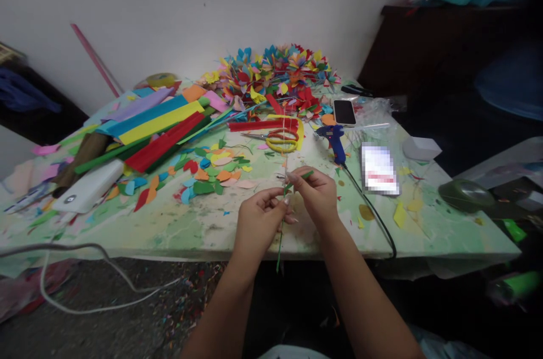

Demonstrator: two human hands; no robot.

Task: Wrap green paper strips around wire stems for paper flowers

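Near the front edge of the table, my left hand (261,220) pinches a thin wire stem (280,249), its lower part green and its upper part bare. Just right of it, my right hand (317,194) is closed on a narrow green strip (306,174), one end of which meets the stem between my fingertips. The fingers of both hands nearly touch. Beyond them lie scissors (282,141) with red and yellow handles. A blue glue gun (337,141) rests to the right, its black cord trailing to the front edge.
Colourful paper flowers (271,73) are heaped against the wall. Crepe paper sheets (156,116) and cut petals (216,167) cover the left side, beside a white power strip (89,192). A phone (344,112) and a green tape roll (464,195) lie to the right.
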